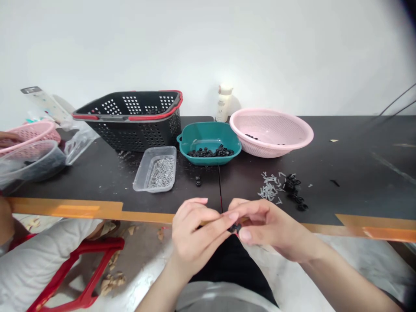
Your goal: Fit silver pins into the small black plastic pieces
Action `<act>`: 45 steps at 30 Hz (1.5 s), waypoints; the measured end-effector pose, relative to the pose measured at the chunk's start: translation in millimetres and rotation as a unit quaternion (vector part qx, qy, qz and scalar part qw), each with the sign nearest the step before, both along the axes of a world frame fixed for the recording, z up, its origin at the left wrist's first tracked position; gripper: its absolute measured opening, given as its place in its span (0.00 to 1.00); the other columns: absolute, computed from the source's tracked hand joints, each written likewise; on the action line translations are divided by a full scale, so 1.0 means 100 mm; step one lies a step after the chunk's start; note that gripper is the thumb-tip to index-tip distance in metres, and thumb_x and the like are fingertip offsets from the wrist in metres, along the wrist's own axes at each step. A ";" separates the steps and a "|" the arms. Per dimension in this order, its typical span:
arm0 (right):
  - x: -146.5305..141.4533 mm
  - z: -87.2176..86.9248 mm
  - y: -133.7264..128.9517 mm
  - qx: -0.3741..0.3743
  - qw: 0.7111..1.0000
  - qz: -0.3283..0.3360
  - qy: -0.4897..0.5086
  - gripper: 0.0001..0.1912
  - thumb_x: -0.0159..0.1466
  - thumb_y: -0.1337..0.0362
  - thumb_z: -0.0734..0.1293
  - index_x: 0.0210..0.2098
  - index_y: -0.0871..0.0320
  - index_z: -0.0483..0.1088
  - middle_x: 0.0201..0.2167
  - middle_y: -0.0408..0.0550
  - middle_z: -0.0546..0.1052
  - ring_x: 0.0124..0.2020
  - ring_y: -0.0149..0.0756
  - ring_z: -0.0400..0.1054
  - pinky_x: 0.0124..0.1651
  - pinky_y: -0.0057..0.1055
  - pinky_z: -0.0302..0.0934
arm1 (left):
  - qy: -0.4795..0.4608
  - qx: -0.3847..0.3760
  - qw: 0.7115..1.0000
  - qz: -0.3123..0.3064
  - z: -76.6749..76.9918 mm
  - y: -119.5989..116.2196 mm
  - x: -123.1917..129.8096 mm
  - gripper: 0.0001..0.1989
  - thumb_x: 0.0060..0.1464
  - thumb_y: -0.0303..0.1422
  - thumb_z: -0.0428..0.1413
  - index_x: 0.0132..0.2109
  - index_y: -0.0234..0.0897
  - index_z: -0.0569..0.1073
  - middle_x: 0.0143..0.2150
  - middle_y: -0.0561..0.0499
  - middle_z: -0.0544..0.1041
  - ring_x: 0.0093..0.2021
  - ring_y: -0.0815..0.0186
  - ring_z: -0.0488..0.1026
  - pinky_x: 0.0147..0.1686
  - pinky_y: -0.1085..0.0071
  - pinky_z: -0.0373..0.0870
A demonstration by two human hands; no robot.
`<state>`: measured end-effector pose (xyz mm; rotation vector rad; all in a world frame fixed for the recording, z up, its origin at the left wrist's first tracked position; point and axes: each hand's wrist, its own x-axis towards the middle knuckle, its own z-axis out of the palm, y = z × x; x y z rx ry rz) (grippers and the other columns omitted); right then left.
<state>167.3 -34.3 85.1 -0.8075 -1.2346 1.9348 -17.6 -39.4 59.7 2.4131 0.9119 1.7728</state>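
My left hand (196, 234) and my right hand (276, 227) meet just over the table's front edge. Between their fingertips they pinch a small black part (234, 228), mostly covered by the fingers, so its exact kind cannot be made out. Beyond my right hand lie a loose pile of thin silvery pins (269, 189) and a heap of small black ring-like pieces (294, 187). One black piece (198, 181) stands alone ahead of my left hand. Farther back, a teal basin (209, 160) contains many more black pieces, and a clear plastic tub (139, 184) holds metal pins.
A black basket with red handles (139, 134) and a pink colander (271, 149) stand behind, with a cream bottle (224, 104) against the wall. At left, a co-worker's hand (9, 138) reaches into a pink basket (48, 128). A red stool (87, 277) is below.
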 end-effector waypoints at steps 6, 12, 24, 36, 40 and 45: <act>0.00 -0.02 -0.03 0.025 0.999 -0.013 0.023 0.09 0.51 0.64 0.78 0.33 0.53 0.80 0.31 0.42 0.72 0.29 0.28 0.65 0.33 0.27 0.63 | -0.039 -0.061 0.996 -0.057 -0.01 0.09 -0.02 0.15 0.50 0.37 0.64 0.46 0.41 0.78 0.32 0.53 0.72 0.34 0.69 0.72 0.43 0.65 0.74; -0.01 -0.08 -0.03 0.031 0.998 0.004 0.062 0.11 0.52 0.66 0.77 0.36 0.50 0.81 0.29 0.40 0.71 0.28 0.26 0.63 0.32 0.24 0.61 | -0.058 -0.160 0.969 -0.181 0.05 0.11 -0.05 0.15 0.50 0.38 0.63 0.46 0.42 0.79 0.39 0.48 0.76 0.38 0.66 0.74 0.39 0.69 0.76; -0.08 -0.11 -0.03 -0.102 0.985 0.056 0.128 0.10 0.52 0.61 0.78 0.32 0.59 0.80 0.22 0.42 0.71 0.22 0.23 0.60 0.21 0.15 0.60 | -0.039 -0.107 0.982 -0.153 0.06 0.10 -0.04 0.10 0.52 0.34 0.63 0.43 0.43 0.79 0.35 0.53 0.77 0.34 0.69 0.74 0.48 0.64 0.70; -0.05 -0.14 -0.08 -0.022 0.995 0.043 0.084 0.11 0.54 0.59 0.76 0.33 0.59 0.80 0.26 0.43 0.73 0.25 0.25 0.66 0.29 0.21 0.64 | -0.019 -0.073 0.987 -0.139 0.07 0.07 -0.05 0.08 0.56 0.35 0.60 0.42 0.38 0.78 0.33 0.53 0.77 0.33 0.71 0.74 0.49 0.64 0.69; 0.02 -0.10 -0.05 -0.035 0.997 0.032 0.057 0.11 0.55 0.59 0.76 0.36 0.57 0.80 0.26 0.43 0.75 0.25 0.26 0.69 0.31 0.23 0.65 | -0.011 -0.071 0.990 -0.123 0.07 0.07 -0.04 0.09 0.54 0.34 0.62 0.44 0.39 0.77 0.34 0.54 0.78 0.33 0.71 0.75 0.51 0.64 0.69; 0.02 -0.02 -0.10 0.013 1.000 -0.002 0.017 0.06 0.57 0.61 0.75 0.32 0.57 0.81 0.25 0.43 0.75 0.27 0.25 0.68 0.33 0.22 0.63 | -0.007 -0.062 0.992 -0.111 0.05 0.06 -0.06 0.10 0.54 0.32 0.62 0.45 0.39 0.77 0.36 0.53 0.78 0.35 0.71 0.75 0.52 0.63 0.68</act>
